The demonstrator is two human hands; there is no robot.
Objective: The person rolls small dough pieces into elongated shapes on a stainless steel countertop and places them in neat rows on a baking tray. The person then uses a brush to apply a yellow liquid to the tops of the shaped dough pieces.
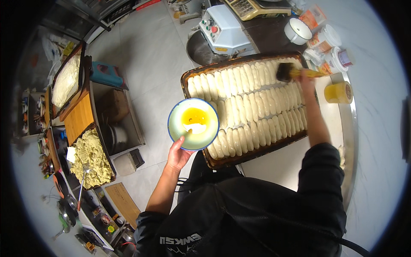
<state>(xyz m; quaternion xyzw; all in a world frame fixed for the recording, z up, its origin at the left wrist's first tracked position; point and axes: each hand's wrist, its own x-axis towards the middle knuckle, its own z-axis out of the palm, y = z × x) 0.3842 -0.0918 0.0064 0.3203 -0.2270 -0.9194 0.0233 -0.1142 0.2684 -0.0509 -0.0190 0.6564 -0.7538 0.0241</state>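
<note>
My left hand grips the rim of a blue-edged enamel bowl, thumb on the inside. Yellow liquid, perhaps beaten egg or oil, pools in the bowl. The bowl hangs over the near left part of a dark baking tray and hides some of what lies there. Three rows of pale dough sticks fill the tray, several of them glossy. In my right hand is a yellow-handled brush, blurred, with its dark bristles at the far row's right end.
A mixer with a steel bowl stands beyond the tray. Right of it are a scale, a white enamel pot, plastic tubs and a yellow jar. At left, a tray holds a yellowish crumbly mass.
</note>
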